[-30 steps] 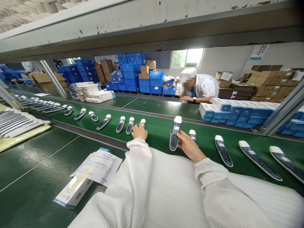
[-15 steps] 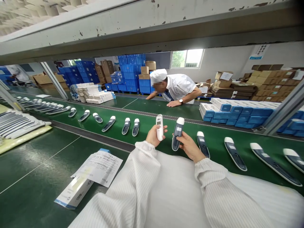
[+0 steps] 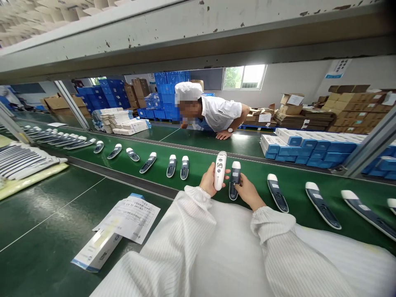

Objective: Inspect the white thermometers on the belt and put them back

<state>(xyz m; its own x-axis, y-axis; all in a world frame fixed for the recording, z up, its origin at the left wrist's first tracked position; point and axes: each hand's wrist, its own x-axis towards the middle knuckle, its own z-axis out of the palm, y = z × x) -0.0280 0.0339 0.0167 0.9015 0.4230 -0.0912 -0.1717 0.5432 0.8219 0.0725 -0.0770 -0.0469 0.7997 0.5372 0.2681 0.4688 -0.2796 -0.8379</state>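
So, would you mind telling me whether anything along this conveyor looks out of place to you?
The white handheld device in the left hand stands out: every device lying on the green belt shows a dark face instead.

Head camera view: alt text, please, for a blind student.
The left hand holds a white handheld device and the right hand a dark white-tipped one over a green conveyor belt. More dark devices lie along the belt, and a co-worker in a white cap leans beyond it.

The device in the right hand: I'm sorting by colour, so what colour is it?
A dark slate-blue device with a white tip, shown in the head view.
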